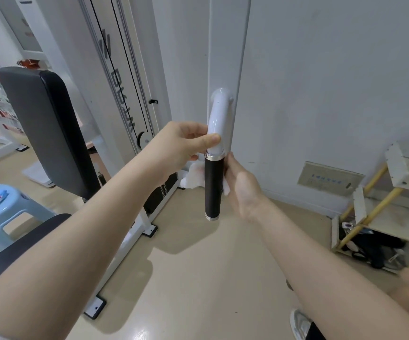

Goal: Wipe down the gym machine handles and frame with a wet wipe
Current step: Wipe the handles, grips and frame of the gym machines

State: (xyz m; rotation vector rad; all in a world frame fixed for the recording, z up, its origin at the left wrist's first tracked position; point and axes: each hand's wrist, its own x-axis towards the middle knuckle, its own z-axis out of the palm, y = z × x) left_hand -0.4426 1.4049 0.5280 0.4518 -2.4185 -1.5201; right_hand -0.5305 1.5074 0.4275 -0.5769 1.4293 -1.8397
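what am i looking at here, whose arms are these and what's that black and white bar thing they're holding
This is one picture from a camera worn on a person's head, looking forward and down, so the two bare arms are that person's own. They stand at a white gym machine with a dark padded seat back on the left. The bar is one of the machine's handles: a white curved arm ending in a black grip with silver rings. The left hand steadies the white part, thumb on top. The right hand presses a white wet wipe against the far side of the black grip; more of it shows behind the grip. On the blue stool at the left lies a pack, probably wipes.
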